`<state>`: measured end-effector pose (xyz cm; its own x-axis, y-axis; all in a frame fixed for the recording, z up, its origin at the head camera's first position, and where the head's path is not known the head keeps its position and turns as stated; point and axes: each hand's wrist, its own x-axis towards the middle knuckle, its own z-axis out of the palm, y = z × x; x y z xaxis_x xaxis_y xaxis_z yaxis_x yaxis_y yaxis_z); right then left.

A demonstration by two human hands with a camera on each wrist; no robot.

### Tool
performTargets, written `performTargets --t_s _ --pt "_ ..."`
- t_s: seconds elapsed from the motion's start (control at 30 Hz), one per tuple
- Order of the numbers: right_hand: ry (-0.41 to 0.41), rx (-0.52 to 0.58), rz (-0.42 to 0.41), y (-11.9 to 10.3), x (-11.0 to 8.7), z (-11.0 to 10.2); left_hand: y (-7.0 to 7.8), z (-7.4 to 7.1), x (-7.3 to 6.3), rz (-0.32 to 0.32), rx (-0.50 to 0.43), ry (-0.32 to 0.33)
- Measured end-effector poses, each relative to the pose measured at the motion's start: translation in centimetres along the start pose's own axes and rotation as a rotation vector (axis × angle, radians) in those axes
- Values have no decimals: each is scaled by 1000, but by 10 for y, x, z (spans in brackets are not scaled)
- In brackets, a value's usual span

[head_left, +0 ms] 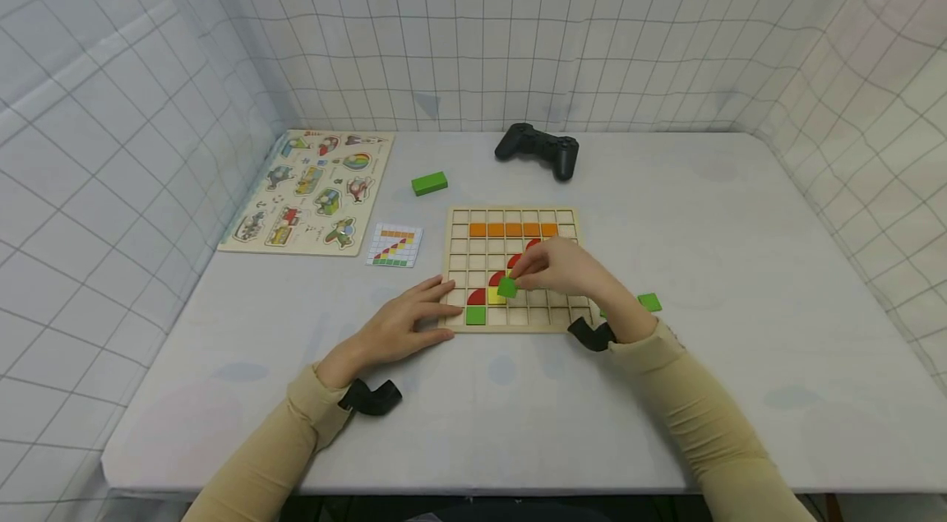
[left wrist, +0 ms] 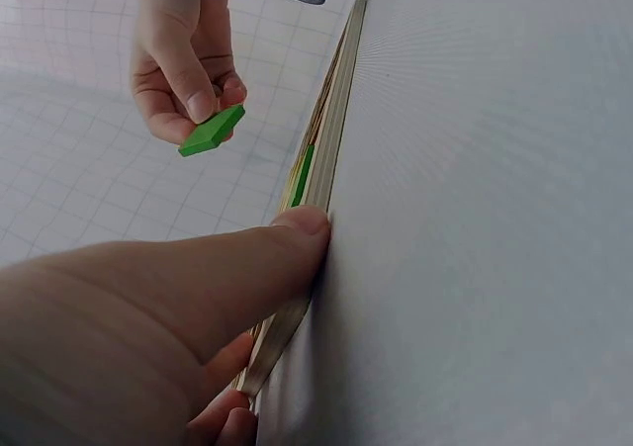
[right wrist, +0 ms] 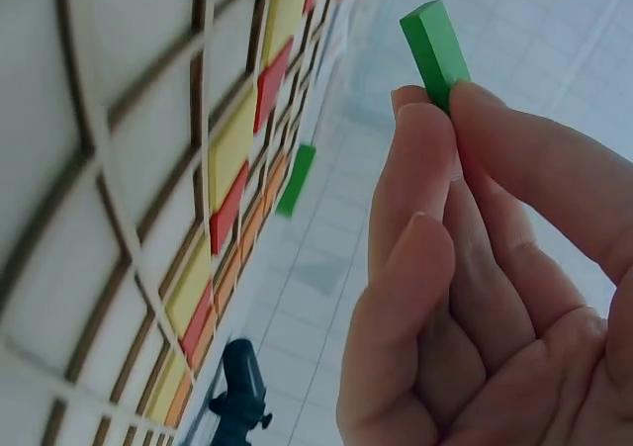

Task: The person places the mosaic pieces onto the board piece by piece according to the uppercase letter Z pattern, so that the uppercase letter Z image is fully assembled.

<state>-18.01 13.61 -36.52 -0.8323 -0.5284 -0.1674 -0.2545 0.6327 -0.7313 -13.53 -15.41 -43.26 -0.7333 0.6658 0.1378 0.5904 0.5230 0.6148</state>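
Note:
A green square tile (head_left: 506, 288) is pinched between the thumb and fingers of my right hand (head_left: 562, 265), raised above a wooden grid board (head_left: 540, 316). My left hand (head_left: 403, 321) rests with spread fingers at the board's left edge; in the left wrist view its thumb (left wrist: 302, 223) touches the board's side. An orange row (head_left: 514, 230) runs along the upper part of the grid. Below it, red rounded pieces (head_left: 477, 297) and yellow pieces (head_left: 496, 295) step diagonally, partly hidden by my right hand. One green tile (head_left: 476, 316) lies in the bottom row, near the left.
A small pattern card (head_left: 395, 245) lies left of the board, beside a picture puzzle (head_left: 311, 193). Behind the board are a green block (head_left: 430, 183) and a black game controller (head_left: 538, 148). Near my right forearm lies a loose green tile (head_left: 649, 302), with another partly hidden.

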Motion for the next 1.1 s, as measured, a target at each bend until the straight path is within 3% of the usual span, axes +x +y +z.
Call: performTargets --t_s 0.17,0.33,0.8,0.93,1.1 --pt "-18 -106 -43 -5 5 15 0 0 0 4 -2 0" --pt "-34 -200 -34 -6 8 26 -1 0 0 9 -4 1" --pt "-66 -244 8 -5 10 35 -1 1 0 1 -4 -3" --pt "-41 -262 3 -8 7 28 -2 0 0 6 -4 2" --pt "-4 -167 -47 -5 -2 0 -3 1 0 41 -3 17"
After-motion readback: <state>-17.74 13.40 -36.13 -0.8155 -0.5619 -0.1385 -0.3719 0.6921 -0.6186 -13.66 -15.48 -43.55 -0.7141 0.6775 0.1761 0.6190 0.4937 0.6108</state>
